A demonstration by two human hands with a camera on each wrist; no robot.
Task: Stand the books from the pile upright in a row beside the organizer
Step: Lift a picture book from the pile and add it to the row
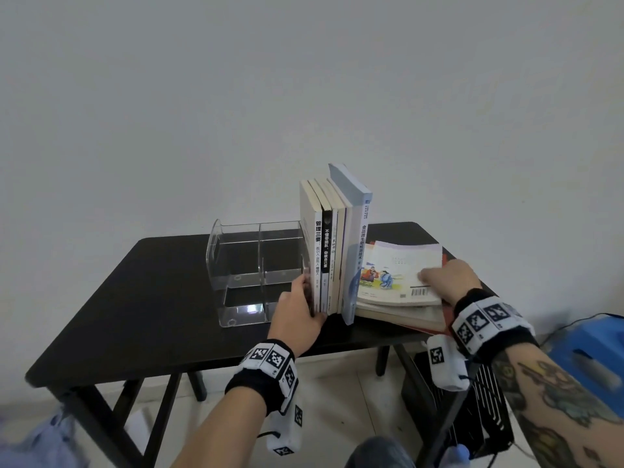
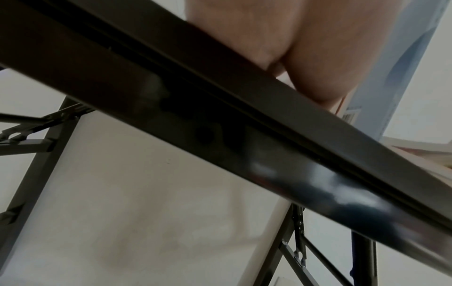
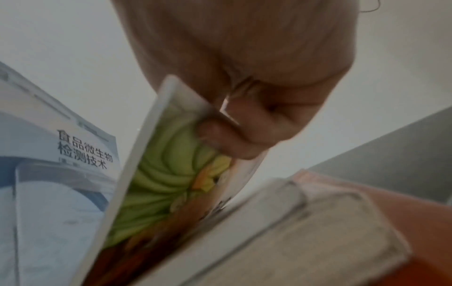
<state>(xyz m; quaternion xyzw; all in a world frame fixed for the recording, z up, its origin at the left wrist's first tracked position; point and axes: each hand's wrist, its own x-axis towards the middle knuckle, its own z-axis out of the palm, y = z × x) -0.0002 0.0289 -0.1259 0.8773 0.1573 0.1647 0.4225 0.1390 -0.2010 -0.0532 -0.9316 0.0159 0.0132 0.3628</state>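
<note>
With the left hand braced, fingers flat, against the upright row beside the clear organizer, the right hand, gripping the top picture book off the pile, should probably swing it spine-out against the tall blue book.

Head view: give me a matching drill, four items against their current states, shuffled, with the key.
Items
1. clear acrylic organizer
2. pale blue book
3. illustrated book
4. left hand

States
A. top of the flat pile, gripped by the right hand
B. braces the near end of the upright row
C. rightmost in the upright row, tallest
D. stands left of the row, nothing in it

Pairs: 1-D, 2-C, 3-A, 4-B
</note>
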